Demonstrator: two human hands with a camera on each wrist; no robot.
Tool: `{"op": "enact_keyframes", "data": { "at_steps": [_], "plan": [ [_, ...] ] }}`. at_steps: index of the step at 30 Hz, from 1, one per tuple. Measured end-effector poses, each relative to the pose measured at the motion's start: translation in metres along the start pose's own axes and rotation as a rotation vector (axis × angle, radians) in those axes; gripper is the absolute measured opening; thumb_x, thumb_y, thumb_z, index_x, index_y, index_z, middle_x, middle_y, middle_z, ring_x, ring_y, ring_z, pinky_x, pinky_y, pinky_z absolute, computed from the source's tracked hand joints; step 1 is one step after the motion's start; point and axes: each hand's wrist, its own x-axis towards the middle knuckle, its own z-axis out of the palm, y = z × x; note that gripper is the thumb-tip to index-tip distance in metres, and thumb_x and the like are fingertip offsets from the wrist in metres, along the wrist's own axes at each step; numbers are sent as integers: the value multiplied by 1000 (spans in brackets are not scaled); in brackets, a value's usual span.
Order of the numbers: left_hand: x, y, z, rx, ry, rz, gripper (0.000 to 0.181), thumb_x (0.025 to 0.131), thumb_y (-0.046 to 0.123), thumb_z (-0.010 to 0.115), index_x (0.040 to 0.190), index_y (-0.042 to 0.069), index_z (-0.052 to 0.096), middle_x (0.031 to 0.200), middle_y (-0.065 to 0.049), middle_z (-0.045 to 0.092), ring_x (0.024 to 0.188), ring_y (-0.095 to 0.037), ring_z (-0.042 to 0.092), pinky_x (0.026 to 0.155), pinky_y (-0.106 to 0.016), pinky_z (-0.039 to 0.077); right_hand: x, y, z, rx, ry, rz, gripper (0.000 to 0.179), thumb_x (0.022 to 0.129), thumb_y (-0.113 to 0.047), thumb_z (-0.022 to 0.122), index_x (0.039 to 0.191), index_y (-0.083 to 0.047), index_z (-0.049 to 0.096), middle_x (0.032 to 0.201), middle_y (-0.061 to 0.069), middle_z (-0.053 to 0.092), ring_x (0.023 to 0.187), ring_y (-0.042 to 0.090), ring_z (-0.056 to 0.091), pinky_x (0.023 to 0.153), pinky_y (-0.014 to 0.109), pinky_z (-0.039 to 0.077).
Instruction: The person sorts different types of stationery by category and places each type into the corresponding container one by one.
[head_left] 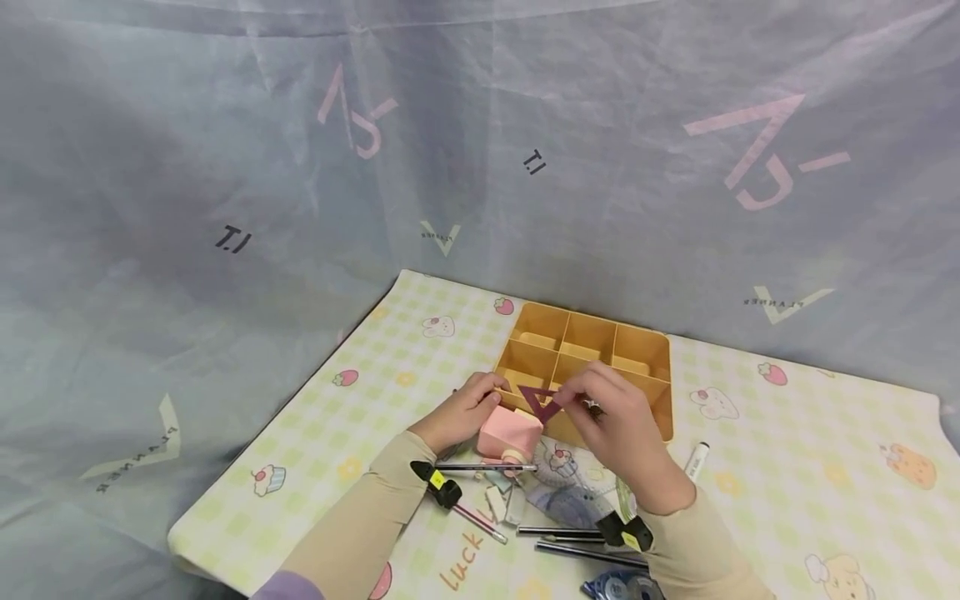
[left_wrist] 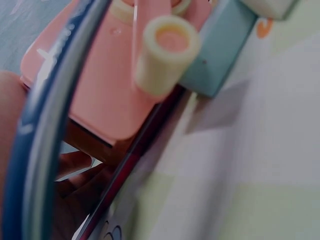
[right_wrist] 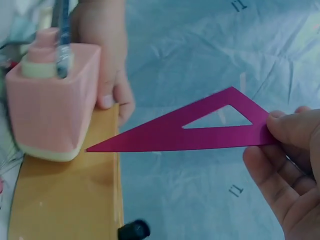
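Note:
My right hand (head_left: 615, 417) pinches one corner of a magenta set square (right_wrist: 160, 135) between thumb and fingers, holding it up over the front of a yellow compartment box (head_left: 566, 429). My left hand (head_left: 465, 408) grips the front rim of that box near its left corner, thumb outside and fingers over the edge. Close beside the left hand is a pink pencil sharpener (right_wrist: 55, 100) with a cream crank knob (left_wrist: 167, 55). The sharpener stands against the box's front wall, and a pencil (head_left: 487, 467) crosses in front of it.
Several pencils (head_left: 592, 552), pale erasers (head_left: 497, 504) and a blue correction tape (head_left: 618, 586) lie in front of the box. A white marker (head_left: 699, 460) rests right of it. Behind the patterned tablecloth (head_left: 390, 350) hangs a grey curtain (head_left: 480, 167).

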Motion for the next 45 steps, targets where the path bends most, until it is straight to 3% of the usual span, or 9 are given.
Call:
{"op": "enact_keyframes", "data": {
  "at_steps": [4, 12, 18, 23, 29, 32, 36, 41, 45],
  "plan": [
    [0, 3, -1, -13, 7, -11, 23, 111, 25, 40, 127, 20, 54, 130, -10, 48, 123, -27, 51, 105, -49, 40, 8, -1, 4, -2, 22, -8, 27, 78, 11, 79, 90, -10, 66, 86, -1, 63, 75, 13, 60, 62, 21, 52],
    [1, -3, 3, -27, -6, 0, 25, 111, 29, 39, 129, 20, 54, 131, -10, 46, 120, -25, 51, 104, -47, 41, 7, 6, 30, -4, -39, -40, 30, 79, 11, 80, 91, -10, 63, 88, -2, 60, 81, 12, 60, 74, 24, 54],
    [1, -1, 4, -40, -20, -3, 26, 111, 32, 39, 131, 25, 54, 135, -11, 45, 123, -26, 49, 104, -49, 40, 8, 9, 30, 13, 91, -72, 28, 77, 14, 78, 90, -7, 64, 87, 1, 64, 78, 16, 63, 71, 27, 54],
    [1, 0, 2, -29, -15, -13, 27, 110, 34, 39, 132, 25, 53, 131, -10, 46, 119, -26, 51, 102, -50, 41, 11, 8, 31, 8, 107, -70, 26, 78, 12, 78, 88, -7, 63, 86, 2, 64, 78, 17, 63, 72, 25, 54],
    [1, -2, 3, -26, -12, 16, 31, 109, 35, 39, 135, 23, 53, 131, -10, 47, 120, -24, 50, 103, -48, 41, 12, 9, 34, 16, 218, -63, 26, 76, 12, 79, 84, -7, 63, 86, 3, 65, 78, 17, 64, 66, 27, 54],
    [1, -3, 4, -23, -7, 20, 30, 109, 35, 40, 133, 22, 52, 133, -11, 47, 122, -25, 49, 104, -48, 41, 13, 11, 34, 5, 251, -68, 16, 86, -1, 78, 85, -6, 63, 87, 4, 64, 79, 18, 63, 65, 26, 53],
    [1, -2, 4, -21, -1, 12, 27, 109, 35, 40, 129, 23, 53, 133, -11, 47, 123, -27, 50, 104, -50, 41, 14, 12, 34, -3, 282, -69, 16, 93, -13, 73, 85, -5, 62, 86, 5, 62, 79, 20, 64, 67, 26, 54],
    [1, -2, 2, -35, 5, 16, 29, 108, 37, 40, 131, 25, 53, 131, -10, 47, 121, -25, 49, 103, -50, 41, 17, 10, 38, 1, 226, -52, 21, 81, 6, 79, 86, -6, 63, 85, 4, 63, 76, 17, 61, 65, 25, 53],
    [0, -1, 1, -63, 7, 7, 32, 109, 35, 41, 137, 26, 53, 130, -9, 47, 120, -23, 48, 102, -48, 40, 16, 9, 43, 29, 135, -19, 26, 80, 13, 77, 87, -8, 62, 86, 2, 64, 78, 16, 62, 69, 27, 54]
  ]
}}
